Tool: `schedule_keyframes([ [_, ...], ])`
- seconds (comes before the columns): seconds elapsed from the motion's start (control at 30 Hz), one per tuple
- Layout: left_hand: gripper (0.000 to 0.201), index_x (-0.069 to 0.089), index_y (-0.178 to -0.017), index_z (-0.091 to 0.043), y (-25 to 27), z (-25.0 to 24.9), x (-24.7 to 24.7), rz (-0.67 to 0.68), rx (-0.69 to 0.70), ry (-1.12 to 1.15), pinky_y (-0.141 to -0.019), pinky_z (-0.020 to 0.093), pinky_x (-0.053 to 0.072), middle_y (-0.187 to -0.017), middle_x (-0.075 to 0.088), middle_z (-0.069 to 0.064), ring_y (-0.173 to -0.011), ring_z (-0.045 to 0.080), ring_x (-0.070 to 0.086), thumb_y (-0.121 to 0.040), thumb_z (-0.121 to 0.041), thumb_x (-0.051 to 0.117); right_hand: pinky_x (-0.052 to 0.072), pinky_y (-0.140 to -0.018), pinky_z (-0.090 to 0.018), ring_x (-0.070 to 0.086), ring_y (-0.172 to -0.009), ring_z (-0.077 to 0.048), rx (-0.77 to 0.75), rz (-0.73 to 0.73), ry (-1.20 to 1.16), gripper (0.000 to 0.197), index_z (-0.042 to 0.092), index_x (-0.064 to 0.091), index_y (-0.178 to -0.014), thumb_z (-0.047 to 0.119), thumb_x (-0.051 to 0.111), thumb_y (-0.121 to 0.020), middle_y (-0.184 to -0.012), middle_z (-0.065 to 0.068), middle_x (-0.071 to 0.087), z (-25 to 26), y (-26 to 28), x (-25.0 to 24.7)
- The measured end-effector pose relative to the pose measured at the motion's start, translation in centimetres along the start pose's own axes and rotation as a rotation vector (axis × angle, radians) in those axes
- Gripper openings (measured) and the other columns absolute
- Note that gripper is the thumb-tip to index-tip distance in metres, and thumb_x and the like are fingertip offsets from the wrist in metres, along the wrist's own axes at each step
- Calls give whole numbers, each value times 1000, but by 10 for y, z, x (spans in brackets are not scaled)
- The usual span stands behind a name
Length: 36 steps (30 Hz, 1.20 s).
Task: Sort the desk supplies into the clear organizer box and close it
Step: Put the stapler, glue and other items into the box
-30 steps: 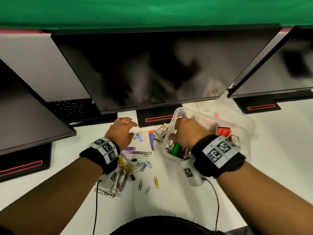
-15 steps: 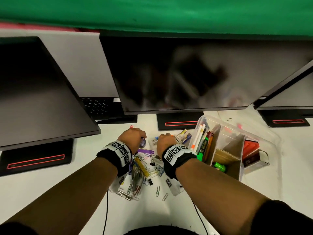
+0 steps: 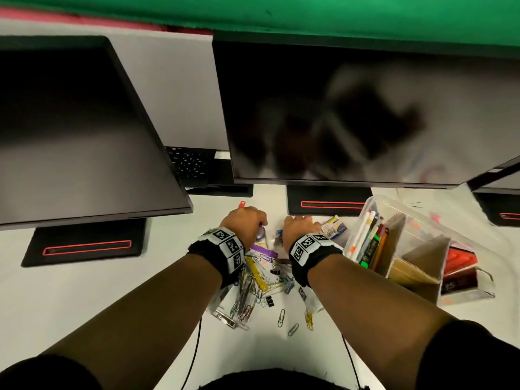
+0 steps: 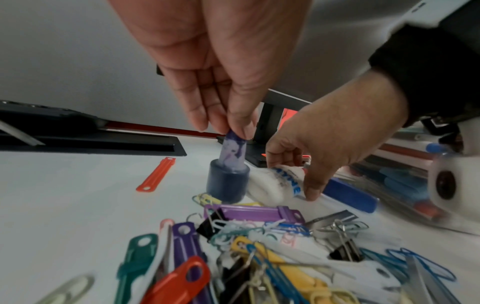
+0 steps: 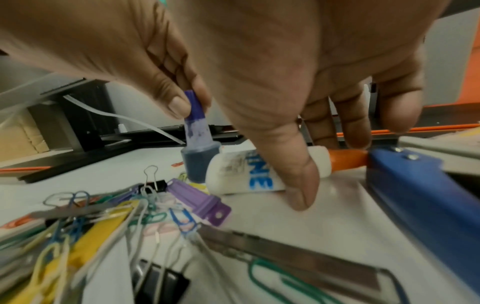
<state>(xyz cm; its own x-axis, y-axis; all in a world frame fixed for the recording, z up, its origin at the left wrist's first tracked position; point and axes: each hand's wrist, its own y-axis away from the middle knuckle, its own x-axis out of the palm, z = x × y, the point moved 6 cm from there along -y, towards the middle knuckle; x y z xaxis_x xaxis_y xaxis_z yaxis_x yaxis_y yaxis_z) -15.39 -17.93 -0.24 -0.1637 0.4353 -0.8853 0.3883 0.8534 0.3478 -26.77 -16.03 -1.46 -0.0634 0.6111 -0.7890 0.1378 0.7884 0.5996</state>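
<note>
On the white desk [image 3: 84,299], just in front of the middle monitor's base, both hands worked side by side. The left hand [image 4: 207,67] pinched the pale purple tip of a small blue bottle [image 4: 228,181] between thumb and fingertips; the bottle stood upright on its dark blue body. The right hand [image 5: 298,86] had its grip closed around a white glue bottle [image 5: 241,174] with blue lettering and an orange cap, which lay on its side touching the blue bottle, thumb on the near side and fingers behind. Just nearer the person lay a loose heap of coloured paper clips [image 3: 253,288], black binder clips, and purple, yellow, green and red plastic tags. An orange tag [image 4: 155,174] lay apart to the left. To the right stood the clear box [image 3: 464,237], lid open, with pens and markers upright in its left compartment and red items at its right end.
</note>
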Motion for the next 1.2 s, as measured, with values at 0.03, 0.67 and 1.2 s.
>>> schedule_keyframes([
  [0.03, 35, 59, -119, -19, 0, 1, 0, -4, -9, -1, -95, 30, 46, -125, 59, 5, -112, 23, 56, -86, -6, 59, 35, -104, -45, 41, -128, -32, -8, -3, -3, 48, 7, 40, -135, 24, 52, -91, -138, -16, 46, 0, 2, -1],
  [0.67, 24, 67, -111, -20, 31, -10, -35, -230, -50, 185, -90, 27, 43, -114, 68, 2, -105, 21, 60, -88, -22, 58, 47, -92, -33, 58, -115, -30, -86, -337, -419, 25, 3, 60, -115, 7, 51, -93, -121, -16, 63, -44, 72, -39],
  [1.2, 23, 68, -105, -27, 72, -181, -60, -219, 349, 420, -81, 23, 51, -94, 67, -10, -86, 7, 61, -85, -16, 65, 52, -71, -25, 63, -74, -19, 94, -799, -983, 14, 18, 65, -78, 5, 65, -83, -81, -2, 65, -248, 194, -37],
])
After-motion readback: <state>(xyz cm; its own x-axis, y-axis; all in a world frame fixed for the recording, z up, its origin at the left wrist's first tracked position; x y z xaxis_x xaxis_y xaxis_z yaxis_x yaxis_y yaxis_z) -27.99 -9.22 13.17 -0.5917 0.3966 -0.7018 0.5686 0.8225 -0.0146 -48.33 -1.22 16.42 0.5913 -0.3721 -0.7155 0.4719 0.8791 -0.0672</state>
